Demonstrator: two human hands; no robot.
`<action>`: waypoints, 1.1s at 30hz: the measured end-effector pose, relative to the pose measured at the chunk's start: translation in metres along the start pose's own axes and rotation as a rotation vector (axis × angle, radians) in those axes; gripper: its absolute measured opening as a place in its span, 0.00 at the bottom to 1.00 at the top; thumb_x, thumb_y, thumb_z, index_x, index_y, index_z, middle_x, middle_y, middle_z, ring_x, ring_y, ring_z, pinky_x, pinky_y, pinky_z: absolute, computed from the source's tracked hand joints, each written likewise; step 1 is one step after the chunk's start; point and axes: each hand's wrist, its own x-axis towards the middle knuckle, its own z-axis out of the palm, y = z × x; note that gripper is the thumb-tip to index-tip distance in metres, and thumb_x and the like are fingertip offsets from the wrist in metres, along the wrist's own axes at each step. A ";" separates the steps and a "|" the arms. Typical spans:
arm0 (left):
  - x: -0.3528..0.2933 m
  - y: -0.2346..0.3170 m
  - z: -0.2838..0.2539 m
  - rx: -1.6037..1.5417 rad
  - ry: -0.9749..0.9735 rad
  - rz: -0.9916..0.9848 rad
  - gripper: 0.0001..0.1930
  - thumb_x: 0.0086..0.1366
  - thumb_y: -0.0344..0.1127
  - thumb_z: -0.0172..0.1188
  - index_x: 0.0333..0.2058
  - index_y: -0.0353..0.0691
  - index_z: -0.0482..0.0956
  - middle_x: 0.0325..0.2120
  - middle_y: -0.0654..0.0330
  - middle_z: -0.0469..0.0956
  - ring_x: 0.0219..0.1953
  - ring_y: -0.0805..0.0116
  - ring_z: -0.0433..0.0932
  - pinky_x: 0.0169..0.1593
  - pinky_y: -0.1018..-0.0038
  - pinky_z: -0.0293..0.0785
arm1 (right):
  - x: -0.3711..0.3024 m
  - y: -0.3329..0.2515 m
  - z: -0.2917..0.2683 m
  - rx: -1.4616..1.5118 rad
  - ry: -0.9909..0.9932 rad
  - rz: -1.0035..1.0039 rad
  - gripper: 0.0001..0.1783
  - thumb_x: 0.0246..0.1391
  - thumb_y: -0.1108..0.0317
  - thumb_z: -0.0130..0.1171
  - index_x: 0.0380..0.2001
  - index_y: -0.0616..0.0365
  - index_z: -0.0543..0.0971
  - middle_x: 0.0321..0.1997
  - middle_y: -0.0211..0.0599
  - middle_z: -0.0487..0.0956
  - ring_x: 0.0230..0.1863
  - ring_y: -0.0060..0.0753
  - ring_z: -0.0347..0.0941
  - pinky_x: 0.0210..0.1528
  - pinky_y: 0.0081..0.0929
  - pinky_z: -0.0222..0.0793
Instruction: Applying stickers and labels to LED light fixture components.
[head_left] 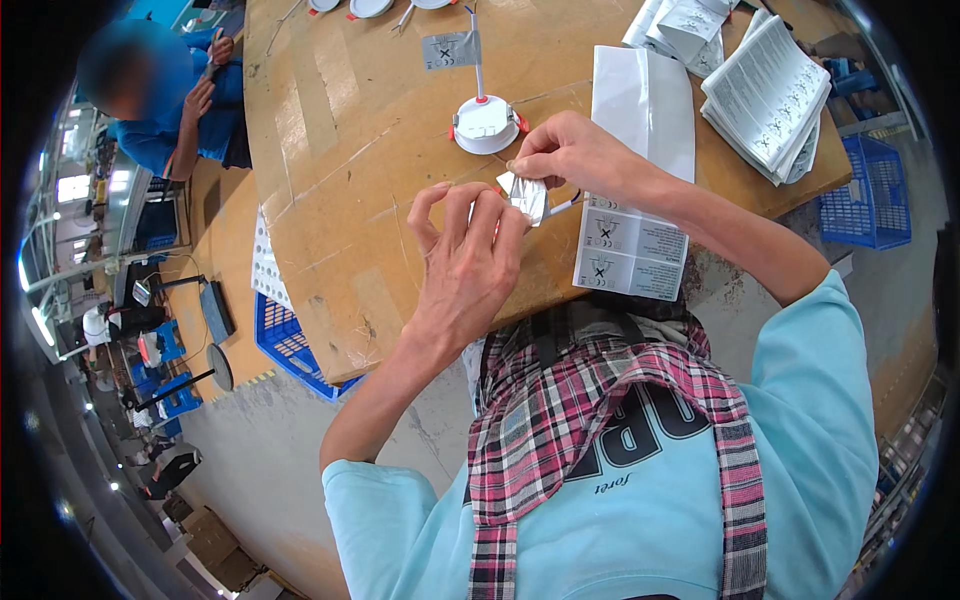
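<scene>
My left hand (465, 262) and right hand (572, 152) pinch a small silvery packet (528, 196) together above the tabletop (340, 150); my fingers hide most of it. Just beyond sits a round white lamp (485, 124). A long white box (640, 170) lies right, folded leaflets (768, 95) beyond.
</scene>
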 end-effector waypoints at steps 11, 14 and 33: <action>-0.006 0.019 -0.005 0.044 -0.096 0.033 0.07 0.50 0.28 0.61 0.29 0.43 0.73 0.29 0.63 0.68 0.43 0.65 0.68 0.55 0.58 0.50 | 0.023 0.015 -0.024 -0.109 0.047 -0.047 0.14 0.52 0.64 0.58 0.18 0.61 0.77 0.16 0.24 0.69 0.20 0.16 0.61 0.25 0.19 0.58; -0.008 0.023 -0.005 0.032 -0.155 0.003 0.08 0.51 0.28 0.61 0.31 0.42 0.74 0.30 0.62 0.71 0.43 0.67 0.69 0.57 0.57 0.50 | 0.030 0.017 -0.029 -0.078 -0.017 -0.039 0.15 0.51 0.62 0.59 0.17 0.60 0.77 0.16 0.23 0.69 0.20 0.16 0.62 0.24 0.19 0.58; -0.012 0.058 -0.073 -0.467 -0.216 -0.076 0.36 0.47 0.33 0.68 0.55 0.29 0.65 0.30 0.58 0.76 0.32 0.62 0.74 0.46 0.68 0.69 | 0.028 0.003 -0.035 -0.037 -0.191 0.034 0.15 0.46 0.60 0.59 0.35 0.57 0.79 0.26 0.23 0.74 0.27 0.14 0.67 0.29 0.12 0.58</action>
